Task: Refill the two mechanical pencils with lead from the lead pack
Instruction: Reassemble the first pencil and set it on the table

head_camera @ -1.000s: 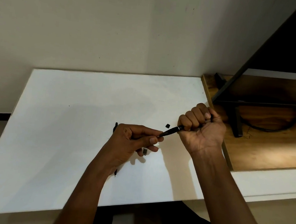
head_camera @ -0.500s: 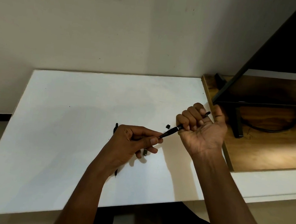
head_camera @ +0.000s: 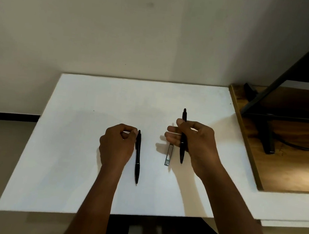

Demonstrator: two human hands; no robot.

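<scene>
Pinching one pencil apiece, both hands sit either side of the lead pack.

The left hand [head_camera: 117,145] nips the cap end of the left pencil [head_camera: 137,164] between thumb and curled fingers; it lies on the white table [head_camera: 87,167], tip toward the person. The right hand [head_camera: 199,140] clamps the right pencil [head_camera: 184,116] under its thumb. The lead pack [head_camera: 168,155] lies flat between the pencils, its far end hidden behind the right fingers. Whether either pencil is filled cannot be told. The work probably goes best one pencil at a time: pull the cap straight off, hold the barrel open-end up, and feed the brittle lead gently.
</scene>
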